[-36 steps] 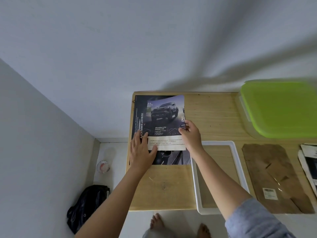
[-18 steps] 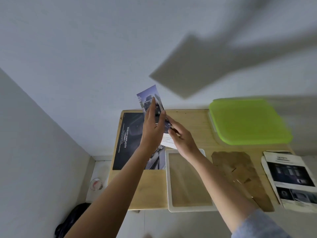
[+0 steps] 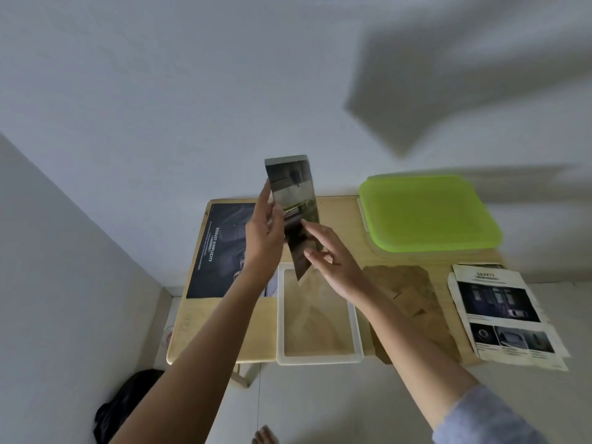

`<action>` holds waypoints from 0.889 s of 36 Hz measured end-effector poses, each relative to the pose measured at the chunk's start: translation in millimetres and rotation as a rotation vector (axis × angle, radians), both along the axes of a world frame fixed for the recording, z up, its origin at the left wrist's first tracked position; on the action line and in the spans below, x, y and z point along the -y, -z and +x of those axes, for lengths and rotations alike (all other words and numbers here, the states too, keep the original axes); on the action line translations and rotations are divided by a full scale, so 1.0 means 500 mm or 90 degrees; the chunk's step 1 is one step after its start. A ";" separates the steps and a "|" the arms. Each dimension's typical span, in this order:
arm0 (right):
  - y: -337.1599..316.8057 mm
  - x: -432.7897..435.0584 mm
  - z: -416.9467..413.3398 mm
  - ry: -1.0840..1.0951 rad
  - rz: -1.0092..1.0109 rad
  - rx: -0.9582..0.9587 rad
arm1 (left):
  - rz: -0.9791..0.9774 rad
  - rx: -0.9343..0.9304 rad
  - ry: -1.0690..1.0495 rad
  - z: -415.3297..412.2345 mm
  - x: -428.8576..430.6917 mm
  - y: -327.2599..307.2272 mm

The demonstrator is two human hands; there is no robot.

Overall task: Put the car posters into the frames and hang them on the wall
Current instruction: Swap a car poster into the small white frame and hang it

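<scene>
- I read a dark poster (image 3: 221, 251) lying flat on the left end of the desk (image 3: 211, 328).
- The left hand (image 3: 261, 232) pinches a car poster (image 3: 293, 193), lifted upright above the desk.
- The right hand (image 3: 333, 261) is spread and relaxed, with its fingertips at that poster's lower part.
- A white frame (image 3: 320, 359) lies flat beneath both hands.
- Rightward lie a brown backing board (image 3: 407, 283), a green-lidded box (image 3: 426, 213) and a printed sheet (image 3: 499, 309).

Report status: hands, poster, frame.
Left hand holds car poster up above table. Right hand open at its lower edge. White frame flat on table, no poster in it. Nothing in the way.
</scene>
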State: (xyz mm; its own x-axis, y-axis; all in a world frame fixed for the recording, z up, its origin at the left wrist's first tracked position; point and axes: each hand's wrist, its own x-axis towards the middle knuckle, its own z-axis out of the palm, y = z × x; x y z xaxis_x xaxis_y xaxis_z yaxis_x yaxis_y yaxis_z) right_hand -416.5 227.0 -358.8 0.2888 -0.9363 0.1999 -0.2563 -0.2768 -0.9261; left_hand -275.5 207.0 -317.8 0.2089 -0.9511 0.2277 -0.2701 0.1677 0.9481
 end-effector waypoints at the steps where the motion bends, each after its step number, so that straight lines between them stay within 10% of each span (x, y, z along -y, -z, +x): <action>1: 0.007 -0.002 -0.009 0.031 0.004 0.014 | 0.002 -0.007 -0.004 -0.002 -0.005 0.004; 10: 0.063 -0.016 -0.089 0.216 0.306 0.170 | 0.081 -0.054 0.031 0.012 -0.048 0.064; 32: 0.235 -0.154 -0.119 0.313 0.277 -0.276 | 0.274 0.238 0.074 0.015 -0.096 0.344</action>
